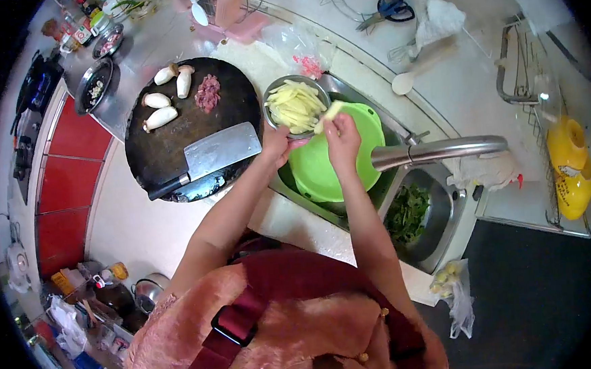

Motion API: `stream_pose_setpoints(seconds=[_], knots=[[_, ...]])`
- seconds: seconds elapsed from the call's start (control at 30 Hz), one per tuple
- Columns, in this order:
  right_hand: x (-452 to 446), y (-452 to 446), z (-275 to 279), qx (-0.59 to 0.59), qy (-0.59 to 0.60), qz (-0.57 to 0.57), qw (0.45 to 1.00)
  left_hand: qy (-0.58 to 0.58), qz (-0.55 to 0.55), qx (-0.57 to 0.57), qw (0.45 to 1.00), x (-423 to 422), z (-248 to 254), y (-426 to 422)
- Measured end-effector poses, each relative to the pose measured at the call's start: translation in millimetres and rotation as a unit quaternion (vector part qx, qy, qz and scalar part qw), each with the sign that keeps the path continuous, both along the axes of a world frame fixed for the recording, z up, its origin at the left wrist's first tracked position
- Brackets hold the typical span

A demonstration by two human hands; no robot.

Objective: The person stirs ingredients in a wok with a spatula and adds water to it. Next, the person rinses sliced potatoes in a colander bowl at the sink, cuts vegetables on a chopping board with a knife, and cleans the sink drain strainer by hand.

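My left hand grips the near rim of a metal bowl filled with pale yellow cut strips, which look like potato. Pinched in the fingers of my right hand is a pale strip, just off the bowl's right side. Beneath both hands lies a bright green basin, set over the sink. Left of the bowl, a cleaver rests on a round dark cutting board. Several king oyster mushrooms and a small heap of chopped meat share that board.
A steel faucet reaches over the sink from the right. Leafy greens fill the second basin. Scissors lie on the back ledge. Small metal dishes stand at the far left, and a plastic bag hangs by the counter's right edge.
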State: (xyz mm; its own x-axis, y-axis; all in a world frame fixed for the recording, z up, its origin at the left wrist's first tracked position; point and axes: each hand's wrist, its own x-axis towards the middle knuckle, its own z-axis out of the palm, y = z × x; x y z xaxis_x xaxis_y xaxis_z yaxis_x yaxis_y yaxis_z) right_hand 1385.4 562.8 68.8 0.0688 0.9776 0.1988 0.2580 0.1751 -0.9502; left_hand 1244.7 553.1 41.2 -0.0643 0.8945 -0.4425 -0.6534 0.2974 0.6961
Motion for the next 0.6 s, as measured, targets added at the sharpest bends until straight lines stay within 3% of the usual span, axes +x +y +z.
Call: stream_pose_setpoints(seconds=[0.17, 0.37, 0.47, 0.57, 0.6], knots=[[22.6, -37.8, -6.2, -0.131, 0.137, 0.049, 0.981, -0.028, 0.095, 0.028, 0.995, 14.5, -27.2, 21.7], [33.8, -66.4, -8.9, -0.159, 0.134, 0.064, 0.976, -0.058, 0.143, 0.014, 0.988, 11.8, -29.1, 40.6], [27.8, -67.8, -1.2, -0.171, 0.143, 0.071, 0.972, -0.092, 0.121, -0.026, 0.988, 6.5, -23.6, 39.6], [15.6, -65.7, 11.2, -0.168, 0.139, 0.079, 0.973, -0.131, 0.020, -0.106, 0.986, 1.5, -34.1, 15.4], [10.8, -63.7, 12.6, -0.166, 0.137, 0.083, 0.973, -0.084, 0.010, -0.092, 0.992, 3.7, -20.0, -2.4]])
